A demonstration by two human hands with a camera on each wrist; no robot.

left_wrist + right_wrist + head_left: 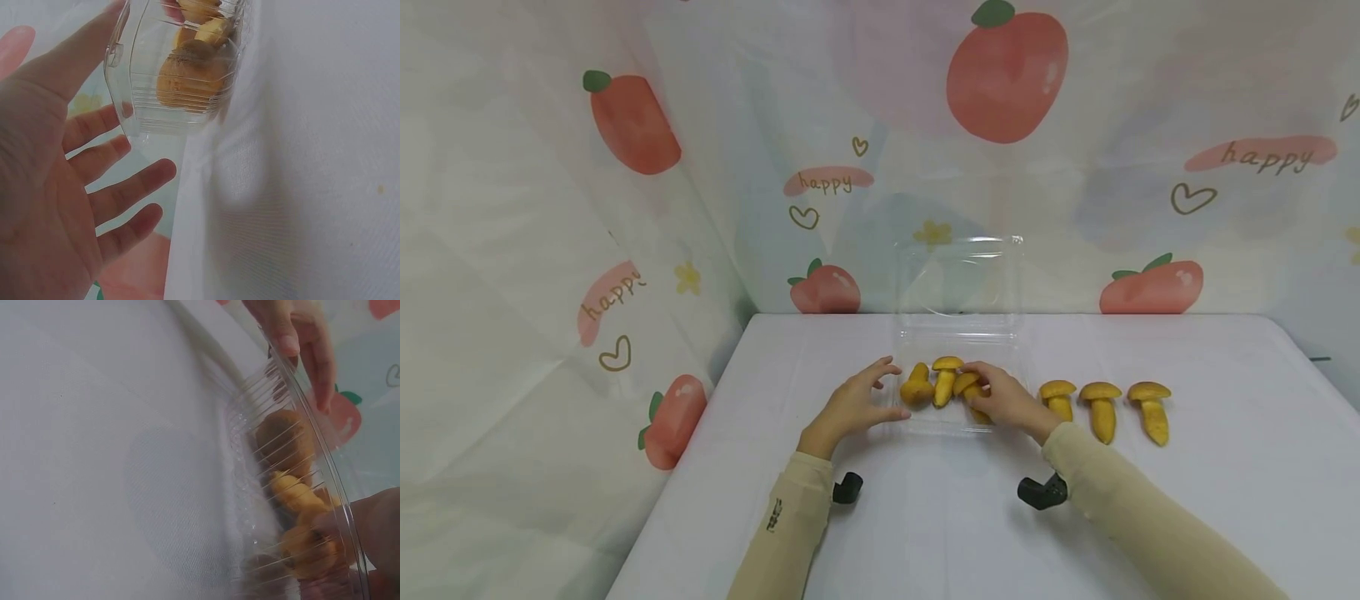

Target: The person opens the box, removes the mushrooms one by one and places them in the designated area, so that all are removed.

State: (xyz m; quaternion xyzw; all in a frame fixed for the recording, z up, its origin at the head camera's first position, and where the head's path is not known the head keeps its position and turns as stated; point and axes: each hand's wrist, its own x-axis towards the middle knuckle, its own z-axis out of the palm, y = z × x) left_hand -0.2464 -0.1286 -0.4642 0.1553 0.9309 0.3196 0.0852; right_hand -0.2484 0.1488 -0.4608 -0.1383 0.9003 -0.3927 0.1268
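Note:
A clear plastic clamshell box (917, 426) lies with its lid (958, 279) raised at the back. Inside are three yellow-brown mushrooms: one (917, 388) at the left with its cap toward the front, one (945, 382) in the middle with its cap at the back, and one (967, 385) at the right. My right hand (1013, 402) reaches over the right side and pinches the right mushroom, partly hiding it. At the box's left wall is my left hand (852, 403), fingers spread, holding nothing; its thumb overlaps the rim in the left wrist view.
Three more mushrooms stand in a row right of the box: one (1057, 397) partly behind my right forearm, one (1102, 410) in the middle, one (1151, 410) outermost. A white cloth (940, 525) covers the table, and a printed curtain (1075, 233) hangs behind it.

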